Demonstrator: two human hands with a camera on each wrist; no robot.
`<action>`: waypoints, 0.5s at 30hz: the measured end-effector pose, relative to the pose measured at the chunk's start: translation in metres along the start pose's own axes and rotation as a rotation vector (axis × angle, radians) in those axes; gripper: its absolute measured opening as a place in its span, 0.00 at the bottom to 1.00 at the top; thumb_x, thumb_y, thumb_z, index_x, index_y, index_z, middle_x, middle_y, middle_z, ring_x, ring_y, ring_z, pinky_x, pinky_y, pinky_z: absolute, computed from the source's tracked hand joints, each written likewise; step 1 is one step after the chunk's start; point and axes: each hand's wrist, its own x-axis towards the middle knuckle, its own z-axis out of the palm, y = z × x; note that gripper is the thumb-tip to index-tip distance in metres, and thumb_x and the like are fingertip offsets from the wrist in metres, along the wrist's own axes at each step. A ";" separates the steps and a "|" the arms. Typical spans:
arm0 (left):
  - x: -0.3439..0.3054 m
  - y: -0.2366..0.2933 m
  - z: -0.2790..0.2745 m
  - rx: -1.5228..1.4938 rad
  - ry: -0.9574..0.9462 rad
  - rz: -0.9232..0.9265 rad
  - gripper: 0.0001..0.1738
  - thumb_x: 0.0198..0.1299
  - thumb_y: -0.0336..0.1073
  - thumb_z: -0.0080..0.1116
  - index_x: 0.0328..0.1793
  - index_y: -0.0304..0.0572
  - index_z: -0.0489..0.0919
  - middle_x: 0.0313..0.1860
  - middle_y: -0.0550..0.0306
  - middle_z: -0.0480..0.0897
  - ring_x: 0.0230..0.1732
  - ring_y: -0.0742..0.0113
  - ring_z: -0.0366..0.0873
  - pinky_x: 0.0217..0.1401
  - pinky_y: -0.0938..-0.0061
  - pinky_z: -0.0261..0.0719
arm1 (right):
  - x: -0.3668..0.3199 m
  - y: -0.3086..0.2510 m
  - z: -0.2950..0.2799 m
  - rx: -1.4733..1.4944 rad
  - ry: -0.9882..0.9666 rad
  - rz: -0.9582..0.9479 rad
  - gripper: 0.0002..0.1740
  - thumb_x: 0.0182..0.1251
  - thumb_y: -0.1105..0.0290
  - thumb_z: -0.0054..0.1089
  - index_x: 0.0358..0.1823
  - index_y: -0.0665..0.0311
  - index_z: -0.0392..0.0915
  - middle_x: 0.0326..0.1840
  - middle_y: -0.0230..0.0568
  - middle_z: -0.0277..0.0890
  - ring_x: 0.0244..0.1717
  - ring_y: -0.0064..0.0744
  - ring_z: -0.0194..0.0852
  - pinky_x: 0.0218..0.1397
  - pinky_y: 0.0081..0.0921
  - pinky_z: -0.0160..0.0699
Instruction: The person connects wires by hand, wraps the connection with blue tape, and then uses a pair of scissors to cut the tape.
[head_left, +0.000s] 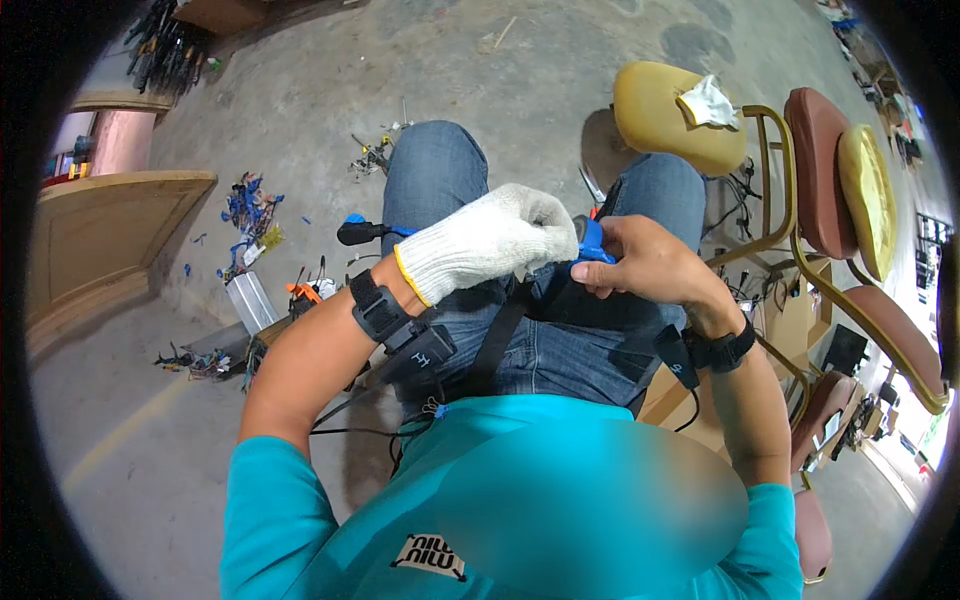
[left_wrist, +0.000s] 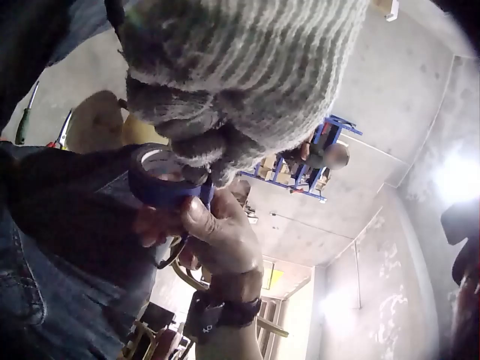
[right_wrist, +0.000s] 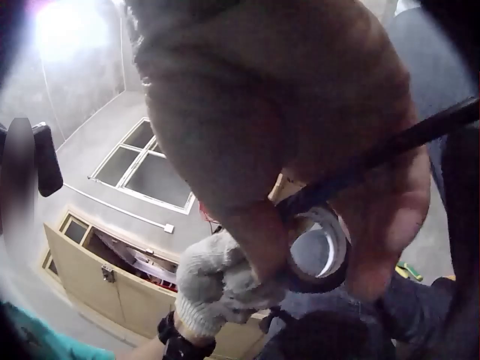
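Note:
My left hand (head_left: 510, 235) wears a white knit glove, its fingers curled in close beside the tape. A black cable with a plug end (head_left: 360, 233) and a bit of blue on it sticks out past the cuff. This cable runs in under the gloved hand, which grips it; the held part is hidden. My bare right hand (head_left: 650, 260) holds a roll of blue tape (head_left: 592, 240) between thumb and fingers. In the left wrist view the gloved fingertips are right at the rim of the tape roll (left_wrist: 161, 180). The right wrist view shows the roll's pale inner ring (right_wrist: 330, 247) below the fingers.
Both hands are over the jeans-clad lap. On the floor at left lie a blue heap of wires (head_left: 255, 210) and a metal box (head_left: 252, 300), near a wooden panel (head_left: 120, 250). Chairs stand at right; a white glove (head_left: 708, 103) lies on the yellow seat (head_left: 650, 110).

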 end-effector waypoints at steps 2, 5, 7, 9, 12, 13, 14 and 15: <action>0.001 -0.003 0.000 0.006 -0.004 -0.009 0.14 0.66 0.45 0.68 0.44 0.40 0.86 0.33 0.65 0.84 0.33 0.78 0.76 0.37 0.79 0.74 | 0.004 0.006 0.004 0.060 0.024 -0.075 0.22 0.65 0.64 0.77 0.52 0.73 0.81 0.40 0.42 0.86 0.44 0.24 0.83 0.48 0.25 0.81; 0.001 -0.002 -0.001 0.000 -0.013 -0.015 0.14 0.66 0.45 0.68 0.44 0.40 0.86 0.32 0.65 0.84 0.32 0.78 0.76 0.36 0.79 0.73 | 0.003 0.010 0.006 0.200 0.022 -0.206 0.21 0.65 0.66 0.74 0.53 0.73 0.80 0.42 0.39 0.87 0.44 0.24 0.84 0.49 0.23 0.81; -0.002 -0.001 -0.001 -0.018 -0.019 -0.018 0.15 0.66 0.45 0.68 0.44 0.40 0.86 0.32 0.65 0.84 0.31 0.78 0.75 0.36 0.79 0.73 | -0.002 0.012 0.004 0.285 -0.010 -0.256 0.21 0.66 0.67 0.73 0.54 0.72 0.80 0.43 0.37 0.87 0.45 0.24 0.84 0.50 0.22 0.81; -0.003 0.002 -0.001 -0.008 -0.006 -0.033 0.15 0.65 0.45 0.68 0.43 0.40 0.86 0.32 0.65 0.83 0.30 0.78 0.74 0.35 0.79 0.72 | -0.009 0.009 -0.002 0.495 -0.063 -0.165 0.22 0.68 0.65 0.68 0.58 0.71 0.78 0.46 0.37 0.87 0.46 0.24 0.84 0.52 0.22 0.80; -0.004 0.005 -0.001 -0.019 0.008 -0.046 0.16 0.65 0.45 0.68 0.43 0.39 0.86 0.31 0.65 0.83 0.30 0.78 0.74 0.34 0.79 0.71 | -0.011 0.010 0.005 0.580 0.024 -0.202 0.23 0.70 0.65 0.65 0.61 0.72 0.78 0.49 0.39 0.87 0.49 0.25 0.84 0.57 0.22 0.79; -0.005 0.005 -0.001 -0.018 0.012 -0.046 0.16 0.65 0.45 0.68 0.43 0.39 0.86 0.31 0.65 0.83 0.30 0.78 0.74 0.34 0.79 0.71 | -0.011 0.010 0.007 0.626 0.105 -0.202 0.24 0.70 0.67 0.66 0.63 0.73 0.77 0.50 0.39 0.87 0.50 0.25 0.84 0.60 0.23 0.78; -0.005 0.006 -0.001 -0.017 0.010 -0.039 0.16 0.65 0.45 0.68 0.43 0.38 0.86 0.31 0.64 0.83 0.30 0.78 0.73 0.34 0.79 0.71 | -0.009 0.012 0.008 0.626 0.103 -0.204 0.24 0.70 0.67 0.66 0.63 0.73 0.77 0.50 0.39 0.87 0.50 0.25 0.84 0.60 0.23 0.78; -0.006 0.006 0.000 -0.017 0.005 -0.032 0.16 0.65 0.45 0.68 0.43 0.38 0.86 0.31 0.64 0.83 0.29 0.78 0.73 0.33 0.79 0.71 | -0.006 0.016 0.010 0.651 0.145 -0.238 0.25 0.69 0.69 0.66 0.64 0.74 0.76 0.51 0.40 0.87 0.51 0.25 0.84 0.62 0.24 0.78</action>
